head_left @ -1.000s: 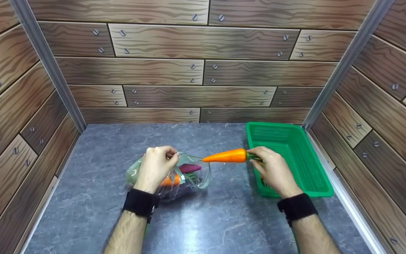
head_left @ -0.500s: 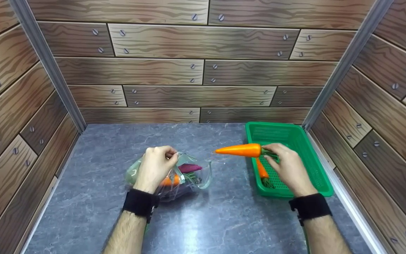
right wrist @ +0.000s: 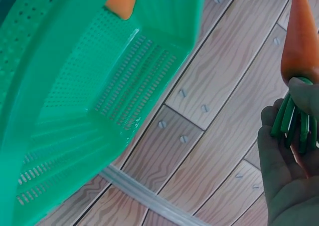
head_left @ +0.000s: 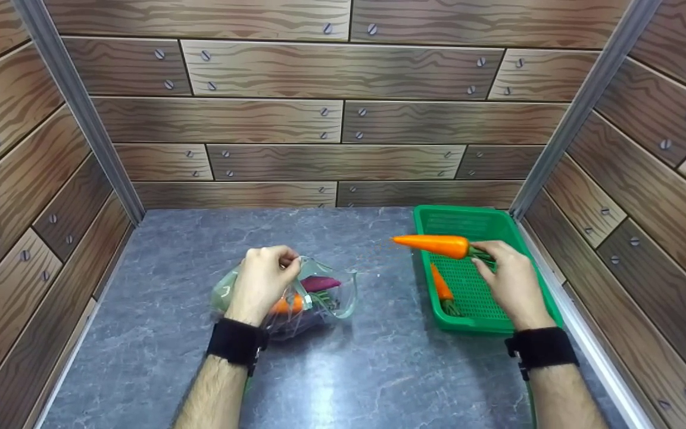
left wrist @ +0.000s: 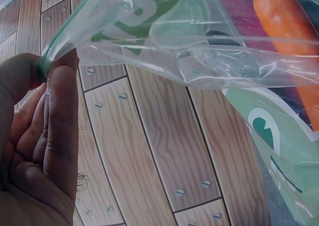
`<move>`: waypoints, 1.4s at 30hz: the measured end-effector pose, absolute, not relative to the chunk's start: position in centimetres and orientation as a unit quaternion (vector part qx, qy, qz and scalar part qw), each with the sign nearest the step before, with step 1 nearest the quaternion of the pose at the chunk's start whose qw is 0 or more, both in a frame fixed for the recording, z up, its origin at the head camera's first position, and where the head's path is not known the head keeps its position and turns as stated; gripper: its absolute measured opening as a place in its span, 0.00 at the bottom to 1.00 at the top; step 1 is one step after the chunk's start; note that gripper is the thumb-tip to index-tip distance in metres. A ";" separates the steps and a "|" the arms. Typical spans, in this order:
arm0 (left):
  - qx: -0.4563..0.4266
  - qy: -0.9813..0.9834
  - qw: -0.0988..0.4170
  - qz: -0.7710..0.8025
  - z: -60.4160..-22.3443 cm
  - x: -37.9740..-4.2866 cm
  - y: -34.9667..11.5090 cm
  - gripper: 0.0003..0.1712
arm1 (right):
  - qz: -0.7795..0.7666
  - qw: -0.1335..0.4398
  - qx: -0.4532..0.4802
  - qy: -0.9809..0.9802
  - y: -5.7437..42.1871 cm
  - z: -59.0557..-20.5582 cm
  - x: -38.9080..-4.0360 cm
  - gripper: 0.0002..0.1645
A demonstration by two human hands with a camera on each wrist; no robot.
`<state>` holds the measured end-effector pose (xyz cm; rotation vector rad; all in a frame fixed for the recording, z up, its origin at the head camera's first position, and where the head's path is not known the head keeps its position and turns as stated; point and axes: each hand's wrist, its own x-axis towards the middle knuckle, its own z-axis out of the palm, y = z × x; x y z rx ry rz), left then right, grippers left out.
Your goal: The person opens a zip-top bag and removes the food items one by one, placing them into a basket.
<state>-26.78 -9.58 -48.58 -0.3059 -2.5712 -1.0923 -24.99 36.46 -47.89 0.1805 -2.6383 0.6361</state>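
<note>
My right hand (head_left: 513, 283) pinches a carrot (head_left: 435, 244) by its green stems, its tip pointing left, over the left part of the green basket (head_left: 498, 326). The right wrist view shows thumb and fingers closed round the stems (right wrist: 294, 118). A second carrot (head_left: 442, 286) lies inside the basket along its left wall. My left hand (head_left: 264, 280) pinches the edge of a clear plastic bag (head_left: 346, 298) with green print and lifts it. Through the film show an orange carrot (left wrist: 284, 26), a purple-red vegetable (head_left: 320, 284) and something dark purple.
The grey marbled tabletop (head_left: 373, 369) lies between bag and basket. Wood-patterned panels (head_left: 271, 119) stand at the back and both sides. A pale metal strip (head_left: 602, 369) runs along the table's right edge, close to the basket.
My right hand has drawn the carrot away from the bag's mouth, rightward and slightly back, to over the basket. The carrot in the basket came into view. My left hand stays at the bag.
</note>
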 end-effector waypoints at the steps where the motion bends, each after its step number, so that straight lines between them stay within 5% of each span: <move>1: -0.108 -0.903 0.166 -0.383 -48.6 -26.8 -9.6 0.04 | 0.229 0.210 0.062 -0.948 36.7 -47.9 -25.0 0.21; 24: -0.111 -0.898 0.168 -0.390 -48.6 -26.7 -9.5 0.04 | 0.216 0.216 -0.006 -0.952 42.8 -51.2 -23.9 0.21; 42: -0.108 -0.900 0.164 -0.390 -48.6 -26.7 -9.5 0.05 | 0.200 0.118 -0.061 -0.971 44.3 -53.9 -23.7 0.22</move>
